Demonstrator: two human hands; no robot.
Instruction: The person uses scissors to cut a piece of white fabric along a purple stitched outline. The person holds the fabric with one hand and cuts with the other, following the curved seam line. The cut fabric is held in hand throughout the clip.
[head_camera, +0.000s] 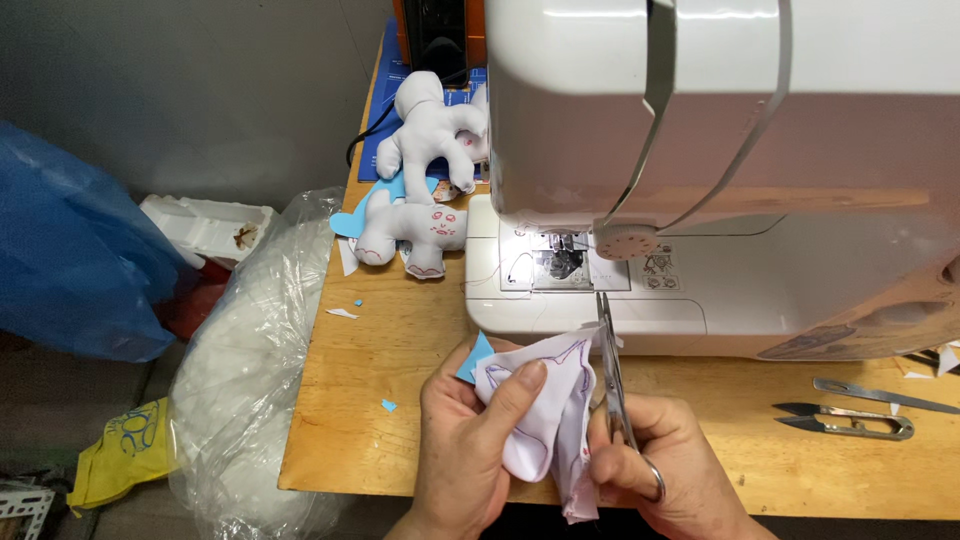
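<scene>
My left hand (465, 440) grips a small white fabric piece (545, 410) with purple drawn lines, thumb pressed on top of it. A scrap of light blue paper (477, 358) sticks out behind the fingers. My right hand (655, 465) holds metal scissors (610, 370), blades pointing up along the right edge of the fabric. Both hands are at the front edge of the wooden table (390, 340), just below the white sewing machine (720, 170).
Two stuffed white doll figures (425, 135) (410, 232) lie on blue paper left of the machine. Thread snips (850, 422) and tweezers (885, 397) rest at the right. A clear bag of stuffing (250, 370) and a blue plastic bag (70, 250) sit left of the table.
</scene>
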